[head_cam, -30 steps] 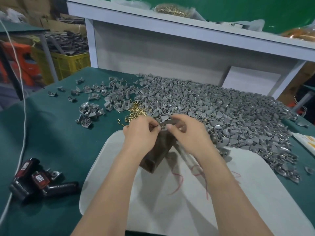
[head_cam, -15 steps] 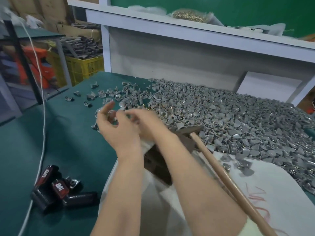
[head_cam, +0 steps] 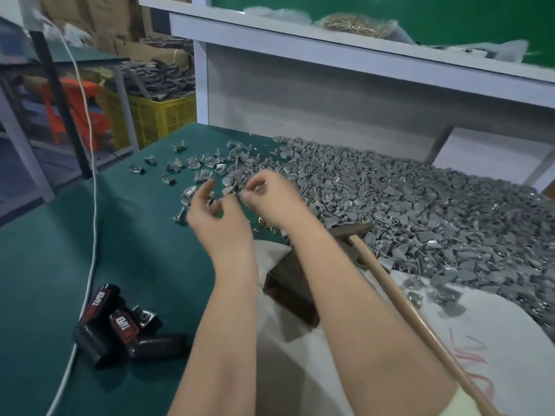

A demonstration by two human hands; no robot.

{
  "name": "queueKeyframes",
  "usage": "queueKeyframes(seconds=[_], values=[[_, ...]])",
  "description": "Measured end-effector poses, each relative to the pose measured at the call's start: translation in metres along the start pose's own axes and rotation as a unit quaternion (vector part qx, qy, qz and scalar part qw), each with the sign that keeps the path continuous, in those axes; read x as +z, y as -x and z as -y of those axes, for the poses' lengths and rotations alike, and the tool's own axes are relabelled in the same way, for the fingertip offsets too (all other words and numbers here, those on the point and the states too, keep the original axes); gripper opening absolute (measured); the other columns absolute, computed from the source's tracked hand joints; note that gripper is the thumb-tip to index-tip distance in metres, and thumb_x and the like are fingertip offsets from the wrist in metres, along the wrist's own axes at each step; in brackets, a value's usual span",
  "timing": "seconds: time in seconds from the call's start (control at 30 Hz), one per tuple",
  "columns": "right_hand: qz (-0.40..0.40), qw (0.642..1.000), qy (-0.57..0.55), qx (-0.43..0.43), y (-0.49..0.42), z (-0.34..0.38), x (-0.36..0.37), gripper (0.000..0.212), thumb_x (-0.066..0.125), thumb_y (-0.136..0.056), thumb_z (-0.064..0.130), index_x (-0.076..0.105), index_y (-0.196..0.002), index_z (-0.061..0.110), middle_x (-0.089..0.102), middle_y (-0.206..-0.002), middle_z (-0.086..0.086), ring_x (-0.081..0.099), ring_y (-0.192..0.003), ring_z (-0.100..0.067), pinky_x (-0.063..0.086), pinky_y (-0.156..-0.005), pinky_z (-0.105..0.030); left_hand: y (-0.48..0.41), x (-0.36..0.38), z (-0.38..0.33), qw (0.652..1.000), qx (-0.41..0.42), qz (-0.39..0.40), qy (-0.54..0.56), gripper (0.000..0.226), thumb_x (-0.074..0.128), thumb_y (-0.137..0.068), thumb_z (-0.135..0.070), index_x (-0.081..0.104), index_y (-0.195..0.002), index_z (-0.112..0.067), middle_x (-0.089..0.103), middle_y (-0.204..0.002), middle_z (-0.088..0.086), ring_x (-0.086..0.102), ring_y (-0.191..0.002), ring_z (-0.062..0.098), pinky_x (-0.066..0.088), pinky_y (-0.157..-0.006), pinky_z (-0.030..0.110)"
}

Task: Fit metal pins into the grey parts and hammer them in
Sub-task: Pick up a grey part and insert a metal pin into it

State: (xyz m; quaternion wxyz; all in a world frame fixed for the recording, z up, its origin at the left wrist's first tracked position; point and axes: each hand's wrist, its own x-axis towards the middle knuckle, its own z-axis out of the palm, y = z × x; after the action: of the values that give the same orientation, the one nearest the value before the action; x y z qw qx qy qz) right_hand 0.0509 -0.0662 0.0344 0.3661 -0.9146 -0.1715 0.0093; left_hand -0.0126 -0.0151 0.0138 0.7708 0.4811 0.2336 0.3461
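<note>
Near the frame's centre, both hands hover over the green worktop (head_cam: 60,265) at the left edge of the grey parts (head_cam: 420,211) heap. The left hand (head_cam: 220,222) has a loose, spread grip, fingers curled apart and nothing clearly held. The right hand (head_cam: 273,199) has its fingertips pressed together, pinching a small grey part (head_cam: 240,192); motion blur hides finer detail. A few brass pins (head_cam: 264,225) lie scattered just below the hands. A wooden-handled hammer (head_cam: 399,295) lies to the right of the right forearm, head resting on a dark block (head_cam: 288,283) on a white sheet (head_cam: 495,340). Black batteries (head_cam: 120,328) sit at lower left.
</note>
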Motion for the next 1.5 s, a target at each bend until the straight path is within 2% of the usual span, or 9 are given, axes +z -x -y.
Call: queueKeyframes(seconds=[0.13,0.3,0.4,0.5,0.63,0.73,0.97,1.37,1.5], values=[[-0.041,0.990,-0.137,0.003,0.031,-0.011,-0.046,0.005,0.065,-0.087,0.012,0.066,-0.086,0.007,0.071,-0.088,-0.015,0.066,-0.078,-0.022,0.055,-0.081,-0.040,0.013,0.009,0.003,0.977,-0.031,0.199,-0.072,0.024,0.050,-0.096,-0.013,0.062,-0.103,-0.033,0.062,-0.119,-0.005,0.059,-0.109,0.006,0.046,-0.098,0.023],[-0.038,0.971,-0.235,-0.005,0.043,-0.021,-0.052,0.013,0.060,-0.089,0.007,0.067,-0.082,0.015,0.069,-0.083,-0.006,0.064,-0.077,-0.013,0.055,-0.079,-0.028,0.016,0.008,0.001,0.975,-0.019,0.209,-0.073,0.024,0.054,-0.094,-0.009,0.065,-0.089,-0.029,0.070,-0.102,-0.001,0.065,-0.102,0.014,0.049,-0.097,0.033],[-0.099,0.995,-0.030,0.011,0.028,-0.031,-0.037,0.008,0.060,-0.089,0.013,0.067,-0.089,0.016,0.070,-0.093,-0.002,0.064,-0.086,-0.015,0.052,-0.084,-0.032,0.015,0.007,0.002,0.982,-0.042,0.178,-0.043,0.018,0.062,-0.089,-0.007,0.065,-0.092,-0.025,0.070,-0.097,-0.003,0.066,-0.095,0.010,0.051,-0.089,0.025],[0.008,0.964,0.259,0.061,0.012,-0.036,-0.009,0.020,0.052,-0.092,0.022,0.061,-0.110,0.019,0.064,-0.115,-0.006,0.057,-0.111,-0.027,0.042,-0.093,-0.039,0.016,0.009,0.005,0.986,-0.043,0.157,-0.038,0.020,0.067,-0.086,-0.007,0.064,-0.090,-0.027,0.066,-0.085,-0.009,0.063,-0.078,0.000,0.050,-0.071,0.013],[0.072,0.927,0.367,0.023,0.001,-0.037,0.008,0.030,0.037,-0.098,0.022,0.056,-0.121,0.019,0.058,-0.124,-0.003,0.049,-0.121,-0.024,0.034,-0.100,-0.042,0.017,0.010,0.006,0.988,-0.047,0.144,-0.024,0.019,0.066,-0.085,-0.003,0.063,-0.080,-0.021,0.067,-0.088,0.005,0.066,-0.088,0.018,0.054,-0.073,0.021],[0.067,0.941,0.331,-0.028,0.004,-0.036,0.009,0.034,0.028,-0.102,0.020,0.045,-0.131,0.015,0.049,-0.137,-0.004,0.045,-0.128,-0.020,0.042,-0.098,-0.030,0.019,0.013,0.007,0.988,-0.058,0.143,-0.014,0.018,0.065,-0.086,-0.002,0.061,-0.078,-0.018,0.068,-0.094,0.011,0.067,-0.091,0.021,0.052,-0.064,0.019],[0.081,0.950,0.299,0.046,0.000,-0.033,0.010,0.027,0.040,-0.097,0.022,0.057,-0.119,0.020,0.062,-0.118,0.000,0.056,-0.112,-0.023,0.036,-0.103,-0.045,0.022,0.011,0.002,0.990,-0.001,0.137,-0.044,0.019,0.063,-0.090,-0.015,0.064,-0.093,-0.033,0.066,-0.100,-0.013,0.059,-0.097,-0.002,0.047,-0.084,0.016],[0.065,0.934,0.348,0.043,0.001,-0.037,0.011,0.027,0.042,-0.098,0.024,0.054,-0.120,0.015,0.058,-0.124,-0.002,0.051,-0.121,-0.022,0.027,-0.110,-0.043,0.025,0.014,-0.002,0.986,-0.066,0.143,0.049,0.018,0.051,-0.096,-0.006,0.062,-0.093,-0.020,0.071,-0.092,0.007,0.072,-0.082,0.014,0.057,-0.072,0.022],[-0.005,0.954,0.295,0.046,0.002,-0.040,0.003,0.020,0.044,-0.095,0.017,0.060,-0.105,0.012,0.062,-0.111,-0.010,0.056,-0.107,-0.029,0.040,-0.090,-0.037,0.024,0.013,-0.002,0.985,-0.048,0.156,0.047,0.022,0.050,-0.097,-0.006,0.062,-0.092,-0.024,0.071,-0.093,0.004,0.071,-0.080,0.008,0.054,-0.067,0.015]])
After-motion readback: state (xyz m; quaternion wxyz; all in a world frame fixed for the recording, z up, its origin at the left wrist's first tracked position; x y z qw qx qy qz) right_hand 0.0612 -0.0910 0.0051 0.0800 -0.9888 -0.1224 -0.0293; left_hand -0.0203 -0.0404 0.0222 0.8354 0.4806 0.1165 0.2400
